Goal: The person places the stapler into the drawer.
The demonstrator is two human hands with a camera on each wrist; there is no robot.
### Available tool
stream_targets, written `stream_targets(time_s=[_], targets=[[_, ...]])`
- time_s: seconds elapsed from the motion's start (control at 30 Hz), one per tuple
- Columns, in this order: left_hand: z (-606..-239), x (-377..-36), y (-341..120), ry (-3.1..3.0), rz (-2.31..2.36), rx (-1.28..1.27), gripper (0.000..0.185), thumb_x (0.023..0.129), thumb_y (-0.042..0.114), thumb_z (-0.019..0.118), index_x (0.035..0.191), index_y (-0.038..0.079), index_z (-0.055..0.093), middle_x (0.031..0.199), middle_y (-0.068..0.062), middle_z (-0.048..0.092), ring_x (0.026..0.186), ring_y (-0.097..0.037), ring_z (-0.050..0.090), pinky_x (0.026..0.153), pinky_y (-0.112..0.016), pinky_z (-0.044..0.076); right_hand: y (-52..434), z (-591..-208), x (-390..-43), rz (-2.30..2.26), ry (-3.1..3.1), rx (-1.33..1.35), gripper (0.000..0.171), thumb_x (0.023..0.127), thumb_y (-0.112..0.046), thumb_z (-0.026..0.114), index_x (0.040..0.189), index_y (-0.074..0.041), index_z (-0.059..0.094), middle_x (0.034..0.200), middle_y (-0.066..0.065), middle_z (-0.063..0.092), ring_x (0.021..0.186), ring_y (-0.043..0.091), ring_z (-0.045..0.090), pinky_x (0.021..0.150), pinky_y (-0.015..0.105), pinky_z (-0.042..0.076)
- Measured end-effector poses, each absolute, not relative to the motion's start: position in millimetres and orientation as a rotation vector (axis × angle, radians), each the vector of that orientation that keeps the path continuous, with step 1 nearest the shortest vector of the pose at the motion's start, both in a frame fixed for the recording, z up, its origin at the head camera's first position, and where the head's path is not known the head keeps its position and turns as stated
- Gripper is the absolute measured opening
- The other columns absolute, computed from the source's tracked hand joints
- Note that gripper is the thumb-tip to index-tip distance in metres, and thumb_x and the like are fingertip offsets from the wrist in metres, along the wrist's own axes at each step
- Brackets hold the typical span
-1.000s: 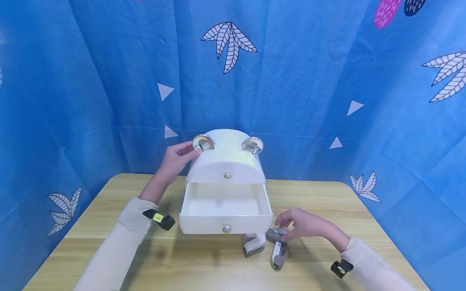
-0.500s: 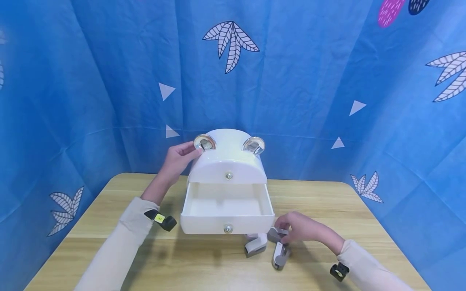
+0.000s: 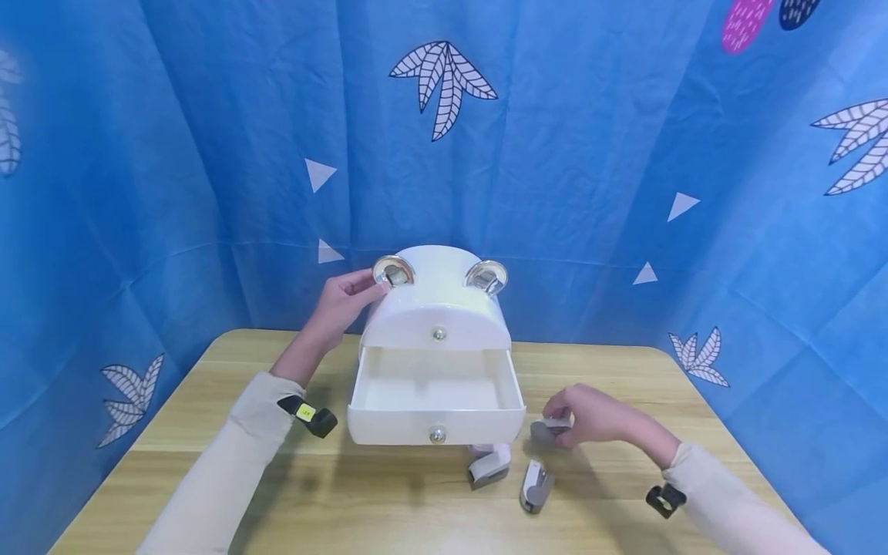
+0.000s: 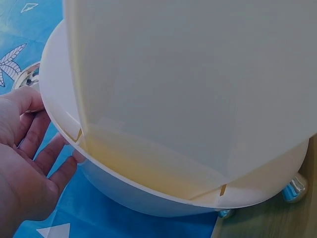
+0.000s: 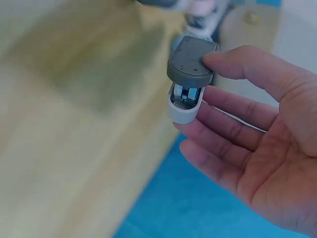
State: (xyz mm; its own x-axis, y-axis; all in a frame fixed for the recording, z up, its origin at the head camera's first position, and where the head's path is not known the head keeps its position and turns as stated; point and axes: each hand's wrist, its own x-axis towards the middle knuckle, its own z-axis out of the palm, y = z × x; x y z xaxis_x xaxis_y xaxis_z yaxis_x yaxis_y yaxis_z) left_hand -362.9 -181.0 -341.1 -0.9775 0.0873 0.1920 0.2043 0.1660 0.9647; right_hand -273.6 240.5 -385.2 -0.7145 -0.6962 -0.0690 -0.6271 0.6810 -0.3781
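A white dome-topped drawer box [image 3: 440, 297] with two silver, ear-like discs stands mid-table. Its lower drawer [image 3: 435, 426] is pulled out and bare inside. My left hand [image 3: 340, 304] rests against the box's left side, thumb beside the left silver disc [image 3: 394, 271]; in the left wrist view its fingers lie loosely along the curved wall. My right hand [image 3: 593, 416] pinches a small grey-and-white stapler [image 5: 190, 64], thumb on the grey side and fingers on the other. On the table lie another stapler [image 3: 536, 487] and a third one [image 3: 489, 465], near the drawer's front right corner.
The wooden table [image 3: 375, 509] has rounded far corners. A blue patterned curtain [image 3: 576, 154] hangs behind it and along both sides. The pulled-out drawer juts toward the front, over part of the third stapler's surroundings.
My right hand has moved a little right and away from the other staplers, carrying one stapler with it. The left hand and the drawer box stay as they were.
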Motion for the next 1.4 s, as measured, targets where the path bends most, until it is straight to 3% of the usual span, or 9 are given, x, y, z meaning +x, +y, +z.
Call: stream_targets(time_s=[0.2, 0.37, 0.7, 1.0, 1.17, 1.27, 1.4], targets=[[-340, -364, -181, -2.315, -1.947, -0.332, 0.051, 0.098, 0.026, 0.069, 0.144, 0.006, 0.058, 0.143, -0.018, 0.061, 0.138, -0.032, 0.054, 0.118, -0.05, 0.041, 238, -342, -283, -0.37, 2.775, -1.123, 0.013, 0.075, -0.005, 0.08, 0.081, -0.012, 0.073, 0.077, -0.004, 0.071, 0.07, 0.009, 0.061, 0.068, 0.033, 0.057], [-342, -364, -182, -2.331, -1.949, -0.32, 0.052, 0.098, 0.028, 0.069, 0.144, 0.006, 0.057, 0.144, -0.018, 0.061, 0.14, -0.031, 0.053, 0.12, -0.052, 0.038, 219, -297, -281, -0.183, 2.858, -1.088, 0.013, 0.075, -0.005, 0.081, 0.079, -0.013, 0.072, 0.07, -0.005, 0.064, 0.063, 0.006, 0.048, 0.056, 0.022, 0.044], [-343, -365, -181, -2.304, -1.95, -0.338, 0.05, 0.097, 0.025, 0.069, 0.142, 0.004, 0.059, 0.142, -0.019, 0.062, 0.139, -0.032, 0.054, 0.121, -0.051, 0.036, 169, -229, -271, -0.001, 2.865, -1.147, 0.018, 0.075, -0.001, 0.075, 0.074, -0.017, 0.068, 0.064, -0.007, 0.057, 0.058, 0.008, 0.046, 0.051, 0.023, 0.039], [-344, -364, -181, -2.32, -1.958, -0.312, 0.052, 0.097, 0.028, 0.07, 0.143, 0.005, 0.058, 0.143, -0.018, 0.061, 0.139, -0.031, 0.053, 0.122, -0.052, 0.035, 103, -211, -270, 0.064, 2.693, -1.364, 0.013, 0.078, -0.008, 0.08, 0.074, -0.011, 0.069, 0.064, -0.006, 0.056, 0.059, 0.008, 0.041, 0.053, 0.021, 0.035], [-344, -362, -181, -2.308, -1.962, -0.306, 0.052, 0.097, 0.027, 0.069, 0.143, 0.006, 0.058, 0.143, -0.018, 0.061, 0.14, -0.032, 0.053, 0.121, -0.052, 0.036, 63, -207, -272, 0.093, 2.612, -1.389, 0.009, 0.076, -0.007, 0.081, 0.084, -0.008, 0.075, 0.069, -0.005, 0.064, 0.063, 0.009, 0.047, 0.058, 0.021, 0.04], [-345, -361, -180, -2.299, -1.971, -0.311, 0.051, 0.097, 0.026, 0.069, 0.143, 0.006, 0.058, 0.142, -0.018, 0.062, 0.139, -0.031, 0.054, 0.121, -0.052, 0.037, 41, -209, -277, 0.14, 2.585, -1.378, 0.009, 0.078, -0.005, 0.079, 0.075, -0.01, 0.071, 0.06, -0.007, 0.052, 0.059, 0.009, 0.041, 0.056, 0.02, 0.033], [-344, -359, -179, -2.294, -1.971, -0.328, 0.05, 0.097, 0.025, 0.069, 0.143, 0.007, 0.059, 0.141, -0.018, 0.062, 0.139, -0.031, 0.054, 0.121, -0.054, 0.035, 17, -217, -284, 0.21, 2.541, -1.374, 0.031, 0.083, -0.005, 0.077, 0.062, -0.014, 0.056, 0.053, -0.008, 0.03, 0.053, 0.008, 0.028, 0.054, 0.021, 0.024]])
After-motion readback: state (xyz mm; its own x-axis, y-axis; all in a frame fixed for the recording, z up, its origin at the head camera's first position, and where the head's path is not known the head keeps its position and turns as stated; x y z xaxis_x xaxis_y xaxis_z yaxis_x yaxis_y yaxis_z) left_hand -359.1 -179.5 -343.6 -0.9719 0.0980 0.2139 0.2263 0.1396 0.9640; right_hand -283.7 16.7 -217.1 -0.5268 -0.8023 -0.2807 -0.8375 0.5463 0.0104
